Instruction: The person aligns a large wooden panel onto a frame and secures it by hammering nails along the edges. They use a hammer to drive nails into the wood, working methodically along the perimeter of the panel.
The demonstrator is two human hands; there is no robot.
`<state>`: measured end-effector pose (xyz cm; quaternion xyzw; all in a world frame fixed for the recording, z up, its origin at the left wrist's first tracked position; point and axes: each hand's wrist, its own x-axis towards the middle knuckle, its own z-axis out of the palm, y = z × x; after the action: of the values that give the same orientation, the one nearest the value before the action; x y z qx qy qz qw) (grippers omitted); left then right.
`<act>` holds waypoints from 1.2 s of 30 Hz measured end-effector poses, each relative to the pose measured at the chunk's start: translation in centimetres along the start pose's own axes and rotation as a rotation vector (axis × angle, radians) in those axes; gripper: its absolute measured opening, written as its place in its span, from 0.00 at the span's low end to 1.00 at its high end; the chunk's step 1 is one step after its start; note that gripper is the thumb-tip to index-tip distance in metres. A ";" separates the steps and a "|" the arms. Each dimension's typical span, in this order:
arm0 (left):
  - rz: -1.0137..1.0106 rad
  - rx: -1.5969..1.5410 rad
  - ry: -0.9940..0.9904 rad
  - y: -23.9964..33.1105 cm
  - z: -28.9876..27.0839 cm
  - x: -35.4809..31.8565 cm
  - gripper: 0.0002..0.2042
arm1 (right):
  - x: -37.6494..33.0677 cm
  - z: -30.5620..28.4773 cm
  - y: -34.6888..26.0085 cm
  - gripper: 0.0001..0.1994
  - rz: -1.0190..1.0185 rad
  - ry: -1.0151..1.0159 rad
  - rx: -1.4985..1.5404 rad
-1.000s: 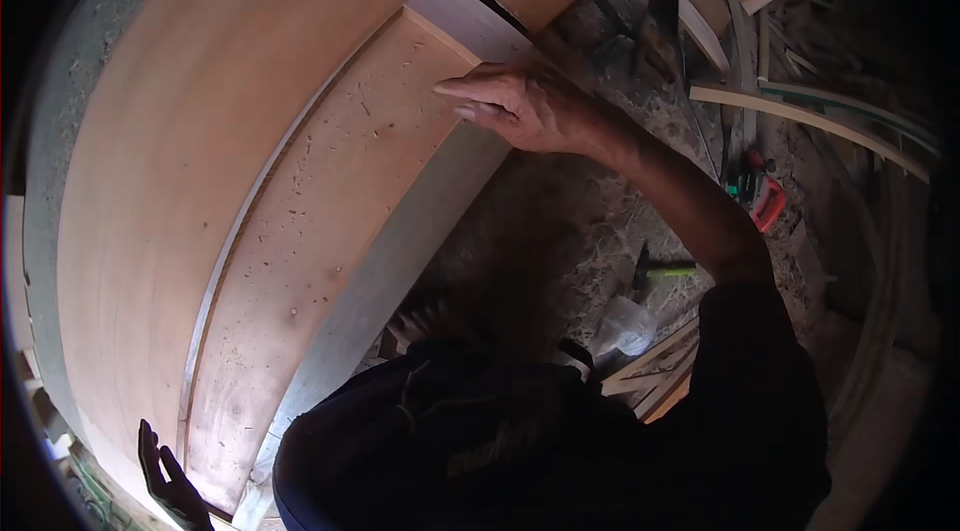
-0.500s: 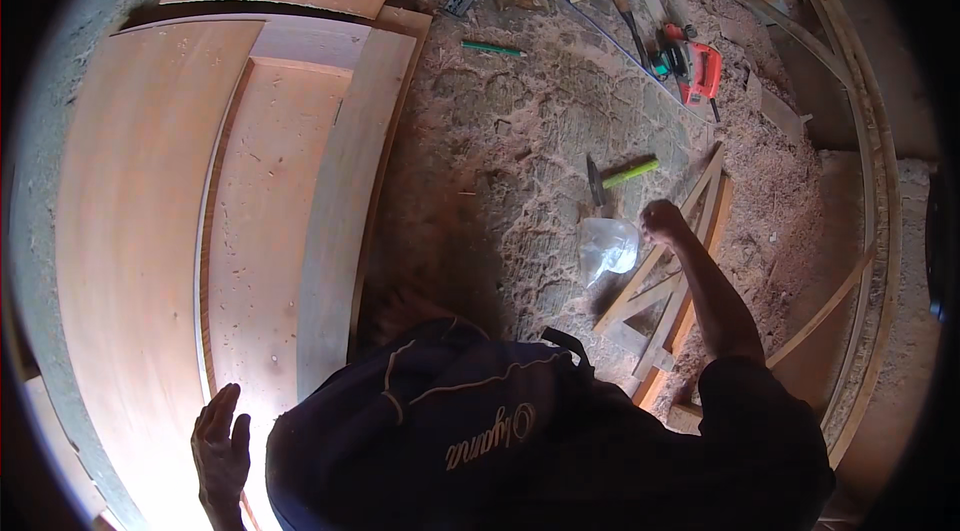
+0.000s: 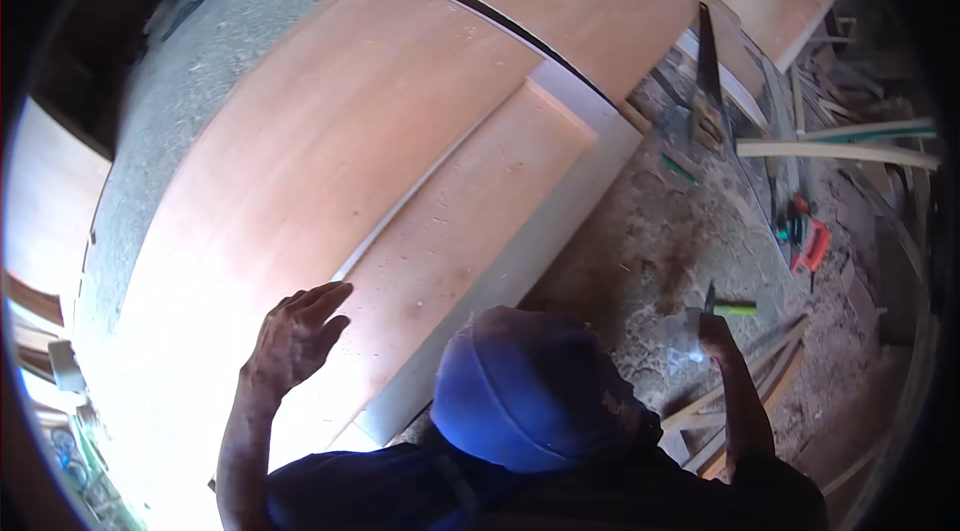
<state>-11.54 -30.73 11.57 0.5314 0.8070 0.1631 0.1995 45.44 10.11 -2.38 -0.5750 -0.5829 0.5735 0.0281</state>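
Observation:
My left hand [image 3: 298, 336] is raised above the large plywood panel [image 3: 330, 141], its fingers stretched out and the thumb apart, holding nothing. Beside that panel runs a recessed wooden frame [image 3: 560, 201] with a pale inner sheet [image 3: 470, 221] dotted with shavings. On the right, my right hand [image 3: 717, 339] is closed in a fist on a clear plastic bag [image 3: 683, 331], which hangs at its left side. Just beyond the fist a hammer with a yellow-green handle [image 3: 737, 308] lies on the floor. A blue rounded cloth shape [image 3: 530, 391] covers the lower middle.
A handsaw [image 3: 708, 121] lies at the upper right. Further down are a green pencil-like stick [image 3: 680, 169] and a red power tool [image 3: 813, 244]. Wooden strips [image 3: 750, 386] lie beside my right forearm. A second plywood sheet [image 3: 600, 1] adjoins the far end of the panel.
The view has swung left, so the panels and tools appear further right. My left hand has risen from the lower edge to above the plywood. My right fist still grips the bag.

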 end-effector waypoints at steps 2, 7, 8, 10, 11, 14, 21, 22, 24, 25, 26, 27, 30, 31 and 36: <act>0.059 0.041 0.032 -0.4 -0.2 0.0 0.18 | 0.8 1.0 -5.5 0.12 -0.254 -0.089 -0.348; 0.097 0.006 0.021 -2.5 2.2 -1.6 0.18 | -0.8 11.9 -23.2 0.14 -0.399 -0.186 -0.558; 0.107 0.015 0.020 -2.4 2.5 -1.4 0.19 | -0.7 14.0 -25.3 0.15 -0.590 -0.220 -0.537; 0.001 -0.007 0.003 -1.3 2.0 -0.5 0.19 | -0.1 18.5 -29.1 0.14 -0.760 -0.344 -0.664; -0.075 -0.213 0.002 -0.8 2.4 0.9 0.22 | 1.8 20.2 -27.8 0.13 -0.909 -0.295 -0.539; -0.349 -0.845 -0.027 0.4 3.6 4.4 0.35 | 3.2 27.2 -32.3 0.13 -1.192 -0.642 -0.671; -0.259 -1.798 0.236 2.4 7.8 11.4 0.41 | 2.0 37.6 -37.8 0.11 -1.247 -1.003 -0.771; -0.352 -1.816 0.355 2.5 8.0 11.9 0.40 | 2.5 38.4 -37.8 0.11 -1.303 -0.943 -0.840; -0.374 -1.892 0.503 3.4 9.1 13.7 0.39 | 4.1 38.4 -38.1 0.11 -1.401 -0.776 -0.999; -0.332 -1.944 0.548 3.3 10.6 14.3 0.38 | 3.4 38.7 -39.0 0.11 -1.247 -0.819 -1.062; -0.299 -1.995 0.601 2.9 12.3 14.5 0.38 | 2.0 39.0 -39.9 0.11 -1.088 -0.868 -1.120; -0.330 -2.013 0.592 1.7 13.9 14.5 0.38 | 0.9 39.9 -40.2 0.10 -0.931 -0.927 -1.172; 0.175 -2.084 0.460 0.2 15.0 14.6 0.37 | 4.6 40.0 -39.2 0.10 -0.349 -1.138 -0.630; -0.021 -2.126 0.546 0.6 14.5 15.0 0.37 | 5.5 39.9 -39.1 0.10 -0.314 -1.109 -0.581; -0.286 -1.889 0.768 0.6 12.3 12.0 0.32 | 4.0 44.1 -37.9 0.10 -0.673 -0.943 -0.843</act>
<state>-9.22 -18.77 -0.62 -0.0312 0.4146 0.8647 0.2819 -10.62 -3.04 6.63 -0.0169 -0.8507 0.4472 -0.2759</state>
